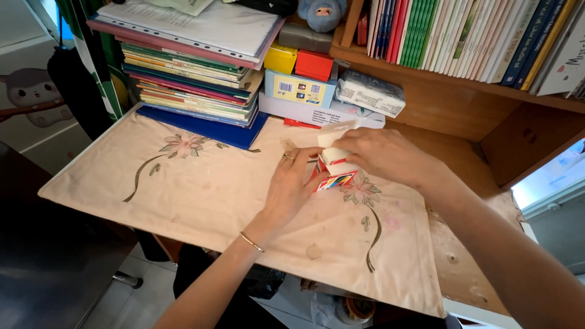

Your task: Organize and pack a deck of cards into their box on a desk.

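You are holding a small red-and-white card box (334, 169) in a two-handed grip on the embroidered cloth (201, 195) covering the desk (469, 268): your left hand (291, 186) is clasping its near side while your right hand (381, 155) is closing over the top, by the raised white flap. Opening appears in hand; the next move calls for a steady left hold. Both wrists are angling inward, forearms converging.

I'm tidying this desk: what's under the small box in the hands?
The small box, held by the left hand and right hand, sits on the embroidered cloth. The cloth hides the desk beneath.
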